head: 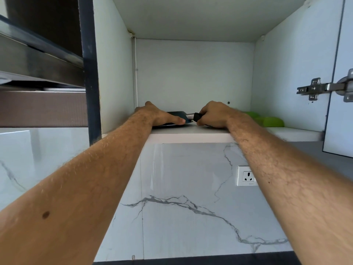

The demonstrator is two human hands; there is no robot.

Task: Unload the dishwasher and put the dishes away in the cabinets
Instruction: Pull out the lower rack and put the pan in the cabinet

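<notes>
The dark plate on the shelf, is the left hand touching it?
Touching. In the head view the left hand lies flat over the dark plate on the cabinet shelf, with its thumb pressed along the plate's front rim and no gap visible.

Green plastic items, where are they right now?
In the head view, the green plastic items sit on the open white cabinet's shelf at its right end, just right of the right hand and below the metal door hinge.

cabinet [191, 73] open above shelf | green bowls [271, 121] block right | plate [172, 119] left
</notes>
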